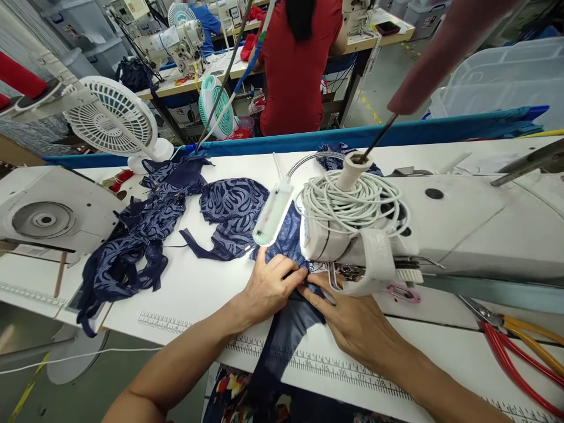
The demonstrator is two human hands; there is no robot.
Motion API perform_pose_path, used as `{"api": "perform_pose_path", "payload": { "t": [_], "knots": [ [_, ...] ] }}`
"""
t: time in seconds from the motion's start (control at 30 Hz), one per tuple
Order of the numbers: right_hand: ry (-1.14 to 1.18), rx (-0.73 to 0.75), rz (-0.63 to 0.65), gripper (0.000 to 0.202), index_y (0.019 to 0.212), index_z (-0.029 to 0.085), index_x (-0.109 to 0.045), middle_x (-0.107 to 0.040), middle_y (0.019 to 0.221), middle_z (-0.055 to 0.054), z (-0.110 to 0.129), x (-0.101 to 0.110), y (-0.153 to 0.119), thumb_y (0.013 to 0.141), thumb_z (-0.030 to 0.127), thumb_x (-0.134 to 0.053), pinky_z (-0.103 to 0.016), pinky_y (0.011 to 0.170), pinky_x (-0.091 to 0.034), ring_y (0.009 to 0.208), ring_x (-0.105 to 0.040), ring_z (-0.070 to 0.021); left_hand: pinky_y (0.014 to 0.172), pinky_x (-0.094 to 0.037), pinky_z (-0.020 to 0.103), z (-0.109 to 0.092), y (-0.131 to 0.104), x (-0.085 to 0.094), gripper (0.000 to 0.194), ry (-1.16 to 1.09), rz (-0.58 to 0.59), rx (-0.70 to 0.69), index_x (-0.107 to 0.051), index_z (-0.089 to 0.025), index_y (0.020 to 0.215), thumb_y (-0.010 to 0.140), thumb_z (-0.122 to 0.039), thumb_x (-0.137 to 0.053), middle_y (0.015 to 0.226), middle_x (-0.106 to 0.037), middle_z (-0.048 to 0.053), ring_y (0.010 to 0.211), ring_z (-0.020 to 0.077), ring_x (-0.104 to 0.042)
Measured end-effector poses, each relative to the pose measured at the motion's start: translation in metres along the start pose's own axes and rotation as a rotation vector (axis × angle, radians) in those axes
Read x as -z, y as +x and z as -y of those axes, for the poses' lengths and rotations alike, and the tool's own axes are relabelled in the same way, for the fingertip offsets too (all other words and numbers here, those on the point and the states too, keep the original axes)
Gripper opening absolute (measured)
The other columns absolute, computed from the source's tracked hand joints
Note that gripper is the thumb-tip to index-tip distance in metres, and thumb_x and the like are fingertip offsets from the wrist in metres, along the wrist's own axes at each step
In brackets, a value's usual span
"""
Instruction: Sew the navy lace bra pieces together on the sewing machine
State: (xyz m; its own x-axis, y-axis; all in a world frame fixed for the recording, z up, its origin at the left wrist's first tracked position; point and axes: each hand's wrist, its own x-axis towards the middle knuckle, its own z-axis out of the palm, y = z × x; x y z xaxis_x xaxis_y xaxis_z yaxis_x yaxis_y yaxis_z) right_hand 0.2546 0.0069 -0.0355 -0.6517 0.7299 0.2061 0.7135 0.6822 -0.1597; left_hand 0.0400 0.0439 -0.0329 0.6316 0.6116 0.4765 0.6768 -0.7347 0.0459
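Navy fabric [284, 338] runs from the near side of the white table [198, 291] under the sewing machine [445, 217] at right, pressed by the half-curled left hand [273, 285] and straighter-fingered right hand [356, 323]; whether either pinches it, I cannot tell. Numerals on the near ruler strip [343, 370] are unreadably small, the machine's needle is hidden, and the shears [496, 322] are cut off at right.

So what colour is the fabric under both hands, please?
The fabric is navy blue, seen best in the head view.
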Motion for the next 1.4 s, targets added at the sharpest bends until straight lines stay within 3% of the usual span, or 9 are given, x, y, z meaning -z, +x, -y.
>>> {"api": "perform_pose_path", "payload": {
  "t": [0.17, 0.3, 0.4, 0.5, 0.63, 0.73, 0.9, 1.13, 1.4],
  "knots": [
    [-0.012, 0.009, -0.026, 0.047, 0.124, 0.022, -0.064, -0.059, 0.134, -0.010, -0.001, 0.003, 0.006, 0.088, 0.007, -0.037, -0.043, 0.080, -0.045, 0.109, -0.056, -0.0291, 0.108, -0.037, 0.050, 0.004, 0.007, 0.000, 0.024, 0.007, 0.037, 0.006, -0.063, -0.018, 0.096, 0.093, -0.009, -0.042, 0.084, -0.061, 0.003, 0.081, 0.0158, -0.055],
    [0.014, 0.004, -0.049, 0.048, 0.127, 0.024, -0.062, -0.058, 0.135, -0.008, 0.002, 0.008, 0.009, 0.089, 0.008, -0.037, -0.051, 0.092, -0.041, 0.105, -0.058, -0.0271, 0.111, -0.035, 0.053, -0.013, 0.015, 0.004, 0.024, 0.123, 0.104, 0.036, -0.063, -0.016, 0.090, 0.094, -0.009, -0.041, 0.080, -0.057, 0.003, 0.079, 0.0177, -0.055],
    [0.073, 0.014, -0.136, 0.048, 0.125, 0.024, -0.063, -0.063, 0.128, -0.006, 0.000, 0.009, 0.006, 0.088, 0.005, -0.039, -0.051, 0.102, -0.035, 0.101, -0.059, -0.0225, 0.109, -0.037, 0.050, -0.032, 0.012, 0.002, 0.022, 0.188, 0.052, 0.135, -0.063, -0.015, 0.084, 0.092, -0.009, -0.044, 0.075, -0.056, 0.003, 0.075, 0.0179, -0.054],
    [0.116, 0.038, -0.235, 0.047, 0.119, 0.022, -0.066, -0.069, 0.115, -0.005, -0.004, 0.006, 0.000, 0.086, 0.002, -0.040, -0.049, 0.108, -0.029, 0.099, -0.060, -0.0197, 0.105, -0.041, 0.046, -0.034, 0.001, -0.003, 0.021, 0.153, 0.001, 0.182, -0.065, -0.014, 0.099, 0.091, -0.008, -0.046, 0.083, -0.061, 0.005, 0.083, 0.0183, -0.056],
    [0.132, 0.064, -0.215, 0.049, 0.118, 0.022, -0.066, -0.068, 0.116, -0.004, -0.005, 0.003, -0.001, 0.083, -0.002, -0.040, -0.047, 0.108, -0.028, 0.099, -0.059, -0.0186, 0.112, -0.029, 0.057, -0.013, -0.007, 0.005, 0.029, 0.028, 0.004, 0.067, -0.065, -0.020, 0.108, 0.089, -0.005, -0.049, 0.104, -0.066, 0.005, 0.108, 0.0214, -0.056],
    [0.150, 0.084, -0.235, 0.046, 0.112, 0.021, -0.067, -0.070, 0.111, -0.003, -0.001, 0.004, 0.001, 0.081, -0.001, -0.042, -0.047, 0.108, -0.027, 0.100, -0.059, -0.0186, 0.116, -0.020, 0.058, -0.011, -0.004, 0.011, 0.025, 0.024, 0.023, 0.074, -0.066, -0.020, 0.101, 0.090, -0.006, -0.049, 0.090, -0.066, 0.001, 0.095, 0.0174, -0.059],
    [0.185, 0.115, -0.298, 0.041, 0.103, 0.022, -0.068, -0.071, 0.106, -0.001, 0.000, 0.007, 0.001, 0.082, -0.002, -0.043, -0.045, 0.110, -0.026, 0.099, -0.059, -0.0176, 0.117, -0.022, 0.057, -0.031, -0.007, 0.006, 0.024, 0.081, -0.019, 0.095, -0.065, -0.018, 0.102, 0.094, -0.009, -0.043, 0.077, -0.060, 0.000, 0.074, 0.0138, -0.055],
    [0.176, 0.097, -0.242, 0.042, 0.106, 0.023, -0.068, -0.069, 0.105, -0.003, -0.003, 0.006, -0.002, 0.082, -0.001, -0.043, -0.048, 0.107, -0.028, 0.098, -0.058, -0.0190, 0.115, -0.022, 0.061, -0.021, -0.013, 0.004, 0.027, 0.016, 0.049, 0.052, -0.063, -0.019, 0.108, 0.093, -0.010, -0.043, 0.081, -0.062, 0.000, 0.078, 0.0146, -0.055],
    [0.150, 0.106, -0.194, 0.046, 0.114, 0.020, -0.066, -0.066, 0.112, -0.007, -0.004, 0.005, -0.003, 0.079, 0.000, -0.044, -0.050, 0.104, -0.031, 0.090, -0.059, -0.0187, 0.112, -0.025, 0.061, -0.011, -0.006, 0.003, 0.023, -0.015, 0.007, 0.000, -0.063, -0.018, 0.103, 0.092, -0.011, -0.044, 0.079, -0.062, 0.001, 0.078, 0.0156, -0.054]
  ]
}}
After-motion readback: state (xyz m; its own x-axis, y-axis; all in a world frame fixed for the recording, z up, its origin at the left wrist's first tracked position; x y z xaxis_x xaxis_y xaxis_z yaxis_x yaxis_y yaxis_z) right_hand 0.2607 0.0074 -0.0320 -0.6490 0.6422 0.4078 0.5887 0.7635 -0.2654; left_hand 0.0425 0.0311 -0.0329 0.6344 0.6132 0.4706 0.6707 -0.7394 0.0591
